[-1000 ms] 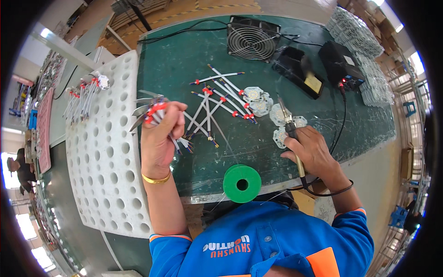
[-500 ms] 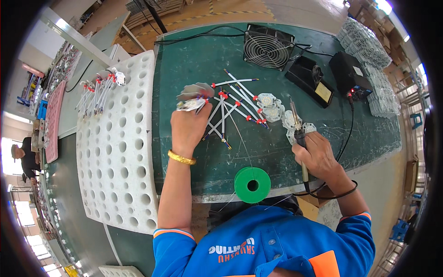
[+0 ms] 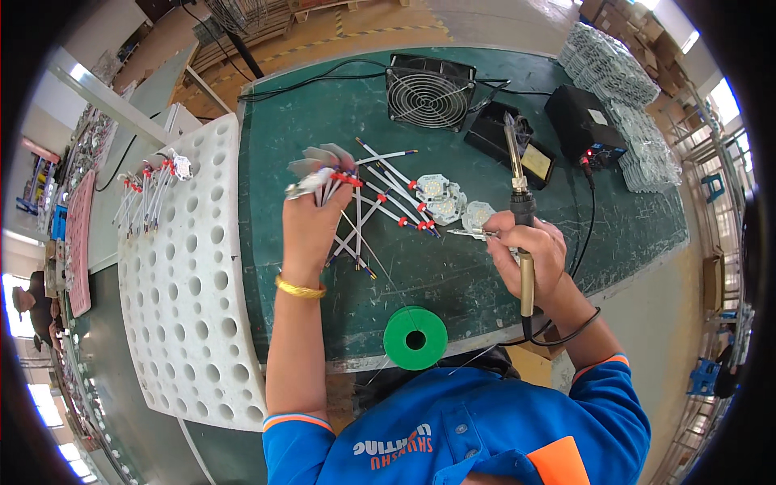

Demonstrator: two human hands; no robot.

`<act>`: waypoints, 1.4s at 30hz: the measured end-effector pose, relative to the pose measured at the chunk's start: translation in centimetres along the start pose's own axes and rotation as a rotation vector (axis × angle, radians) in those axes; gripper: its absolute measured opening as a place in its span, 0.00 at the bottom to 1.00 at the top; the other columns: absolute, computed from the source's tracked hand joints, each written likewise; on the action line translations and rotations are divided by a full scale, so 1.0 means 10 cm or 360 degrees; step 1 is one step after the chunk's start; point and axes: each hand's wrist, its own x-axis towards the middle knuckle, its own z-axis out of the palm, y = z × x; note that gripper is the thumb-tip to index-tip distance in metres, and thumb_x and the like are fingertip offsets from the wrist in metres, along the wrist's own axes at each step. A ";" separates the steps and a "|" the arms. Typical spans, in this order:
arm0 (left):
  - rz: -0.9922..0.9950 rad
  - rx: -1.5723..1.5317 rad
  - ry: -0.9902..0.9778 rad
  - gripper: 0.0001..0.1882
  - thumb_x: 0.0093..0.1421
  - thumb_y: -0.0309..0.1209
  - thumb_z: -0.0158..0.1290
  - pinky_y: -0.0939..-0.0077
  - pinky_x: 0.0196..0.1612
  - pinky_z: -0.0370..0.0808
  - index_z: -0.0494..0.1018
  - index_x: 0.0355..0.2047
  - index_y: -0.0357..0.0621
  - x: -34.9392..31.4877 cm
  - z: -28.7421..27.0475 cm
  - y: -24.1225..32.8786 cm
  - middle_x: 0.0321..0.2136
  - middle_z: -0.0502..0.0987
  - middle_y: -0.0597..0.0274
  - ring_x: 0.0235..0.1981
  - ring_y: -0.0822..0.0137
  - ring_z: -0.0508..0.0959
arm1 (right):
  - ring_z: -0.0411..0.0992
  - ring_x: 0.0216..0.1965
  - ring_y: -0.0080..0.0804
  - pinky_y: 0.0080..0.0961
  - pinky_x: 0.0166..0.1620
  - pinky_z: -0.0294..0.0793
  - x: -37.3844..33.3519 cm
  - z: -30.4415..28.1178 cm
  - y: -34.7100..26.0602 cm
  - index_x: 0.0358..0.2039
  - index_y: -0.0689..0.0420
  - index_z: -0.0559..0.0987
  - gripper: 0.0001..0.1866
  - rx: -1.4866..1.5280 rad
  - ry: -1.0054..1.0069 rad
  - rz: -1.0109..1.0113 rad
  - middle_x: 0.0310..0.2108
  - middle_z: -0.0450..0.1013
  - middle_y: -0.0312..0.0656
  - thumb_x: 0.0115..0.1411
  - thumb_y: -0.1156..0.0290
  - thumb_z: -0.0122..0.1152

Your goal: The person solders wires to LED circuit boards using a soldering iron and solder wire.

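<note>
My left hand [image 3: 309,230] is closed around a fanned bunch of small round LED boards [image 3: 311,171], some with red-banded white wires. A thin strand of solder runs from near its fingers toward the green spool [image 3: 394,333] at the table's near edge. In my right hand [image 3: 535,249] is a soldering iron [image 3: 518,174], tip pointing up and away. The fingertips of that hand also meet the edge of a white LED board [image 3: 467,234] beside several flat ones [image 3: 436,191]. Between the hands lie loose white wires [image 3: 380,212] with red bands, crossing each other.
A black fan [image 3: 430,93] stands at the back. Right of it are the iron's stand [image 3: 529,153], a black power unit [image 3: 584,121] and stacked boards [image 3: 610,73]. To the left lies a white holed foam board [image 3: 194,259] with wired boards [image 3: 153,186] on it.
My right hand has lifted the iron more upright, its fingertips now at a board's edge. The left hand still grips the bunch, with red-banded wire ends now beside its fingers. The whole view has shifted.
</note>
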 end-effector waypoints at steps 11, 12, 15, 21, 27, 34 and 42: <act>-0.1047 -0.1589 -0.0568 0.11 0.58 0.34 0.52 0.83 0.26 0.65 0.67 0.38 0.46 -0.34 0.05 0.33 0.29 0.69 0.66 0.25 0.75 0.67 | 0.74 0.28 0.30 0.21 0.31 0.72 0.34 0.44 -0.08 0.34 0.58 0.64 0.19 0.0419 0.0268 0.0287 0.29 0.73 0.44 0.45 0.82 0.65; -0.1065 -0.1612 -0.0583 0.09 0.58 0.33 0.52 0.84 0.25 0.63 0.67 0.37 0.45 -0.36 0.08 0.30 0.29 0.70 0.66 0.24 0.76 0.67 | 0.72 0.29 0.29 0.21 0.31 0.72 0.33 0.49 -0.08 0.34 0.58 0.64 0.19 0.0428 0.0306 0.0360 0.29 0.72 0.44 0.45 0.83 0.64; -0.1016 -0.1541 -0.0624 0.09 0.58 0.33 0.52 0.84 0.25 0.62 0.68 0.36 0.45 -0.42 0.12 0.25 0.28 0.71 0.66 0.23 0.77 0.66 | 0.69 0.30 0.26 0.21 0.31 0.73 0.35 0.54 -0.06 0.35 0.59 0.65 0.19 0.0187 0.0301 0.0286 0.30 0.71 0.44 0.45 0.85 0.63; -0.1130 -0.1553 -0.0580 0.13 0.57 0.32 0.53 0.83 0.25 0.63 0.69 0.41 0.43 -0.45 0.16 0.30 0.25 0.71 0.66 0.22 0.77 0.67 | 0.70 0.29 0.27 0.20 0.29 0.72 0.31 0.63 -0.04 0.37 0.61 0.66 0.17 0.0610 0.0366 0.0495 0.30 0.71 0.44 0.49 0.83 0.61; -0.1151 -0.1548 -0.0526 0.12 0.57 0.30 0.53 0.83 0.24 0.63 0.69 0.41 0.42 -0.46 0.20 0.28 0.26 0.72 0.65 0.21 0.76 0.68 | 0.69 0.27 0.33 0.23 0.29 0.69 0.27 0.58 -0.02 0.35 0.59 0.67 0.13 0.0425 0.0204 0.0408 0.29 0.70 0.45 0.51 0.81 0.60; -0.1247 -0.1587 -0.0771 0.12 0.57 0.28 0.51 0.85 0.21 0.61 0.69 0.41 0.39 -0.49 0.21 0.27 0.27 0.75 0.61 0.18 0.76 0.66 | 0.71 0.25 0.39 0.27 0.29 0.70 0.33 0.50 0.05 0.35 0.60 0.66 0.14 0.0279 0.0386 0.0257 0.28 0.70 0.46 0.49 0.83 0.59; -0.1239 -0.1535 -0.0821 0.11 0.59 0.30 0.50 0.85 0.20 0.60 0.70 0.40 0.39 -0.50 0.23 0.27 0.25 0.74 0.62 0.17 0.78 0.65 | 0.71 0.23 0.42 0.30 0.28 0.71 0.31 0.52 0.06 0.34 0.59 0.66 0.15 0.0294 0.0390 0.0098 0.26 0.70 0.45 0.48 0.85 0.60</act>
